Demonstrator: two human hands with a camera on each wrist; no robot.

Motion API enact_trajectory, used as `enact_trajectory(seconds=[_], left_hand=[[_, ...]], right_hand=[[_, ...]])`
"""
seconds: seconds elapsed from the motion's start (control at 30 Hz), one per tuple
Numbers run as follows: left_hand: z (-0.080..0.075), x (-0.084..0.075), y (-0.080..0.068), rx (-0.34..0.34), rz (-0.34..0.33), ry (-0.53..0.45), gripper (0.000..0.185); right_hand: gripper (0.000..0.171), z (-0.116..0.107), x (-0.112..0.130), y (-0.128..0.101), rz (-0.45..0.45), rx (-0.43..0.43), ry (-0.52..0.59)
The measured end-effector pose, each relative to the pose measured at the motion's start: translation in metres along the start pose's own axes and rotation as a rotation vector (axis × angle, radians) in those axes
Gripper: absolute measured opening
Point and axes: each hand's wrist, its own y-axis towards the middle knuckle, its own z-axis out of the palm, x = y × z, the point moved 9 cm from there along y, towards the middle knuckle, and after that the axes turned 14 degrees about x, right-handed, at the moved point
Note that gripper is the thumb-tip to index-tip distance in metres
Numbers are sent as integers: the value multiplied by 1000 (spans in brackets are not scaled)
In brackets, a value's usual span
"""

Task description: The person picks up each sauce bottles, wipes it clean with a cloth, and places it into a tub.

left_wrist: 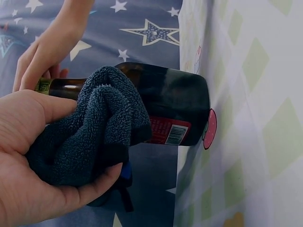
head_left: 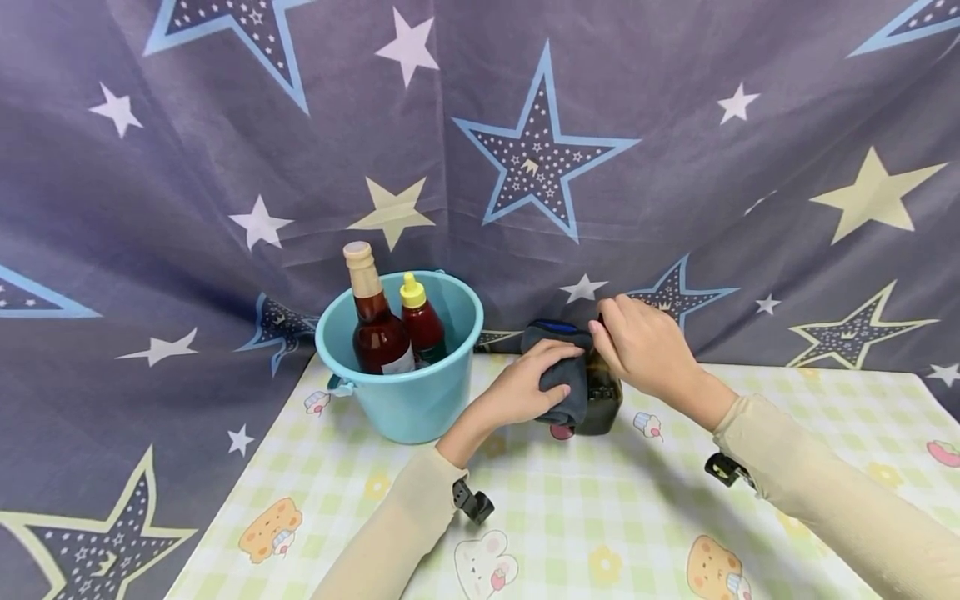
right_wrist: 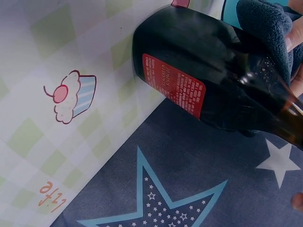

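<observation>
A dark glass bottle (head_left: 602, 412) with a red label (right_wrist: 175, 85) stands upright on the table, right of the bucket. My right hand (head_left: 647, 348) grips it by the neck, near the top. In my left hand (head_left: 525, 385) is a folded dark blue-grey towel (left_wrist: 102, 123), held between thumb and fingers. The towel lies against the bottle's side, around its shoulder, and hides part of the glass. In the left wrist view, the bottle's lower body (left_wrist: 175, 101) and a barcode on its label show past the towel.
Left of the hands stands a light blue bucket (head_left: 408, 408). It holds a tall brown-red bottle (head_left: 381, 337) with a pale cap and a red squeeze bottle (head_left: 423, 327) with a yellow top. A green-checked cloth (head_left: 570, 517) covers the table; a star-patterned curtain (head_left: 495, 275) hangs close behind.
</observation>
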Motion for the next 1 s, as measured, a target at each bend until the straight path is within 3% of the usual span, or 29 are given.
enact_trajectory(seconds=[1.0], left_hand=[[1, -3, -3, -15, 33, 7, 54]], right_hand=[[45, 1, 0, -2, 12, -17, -15]])
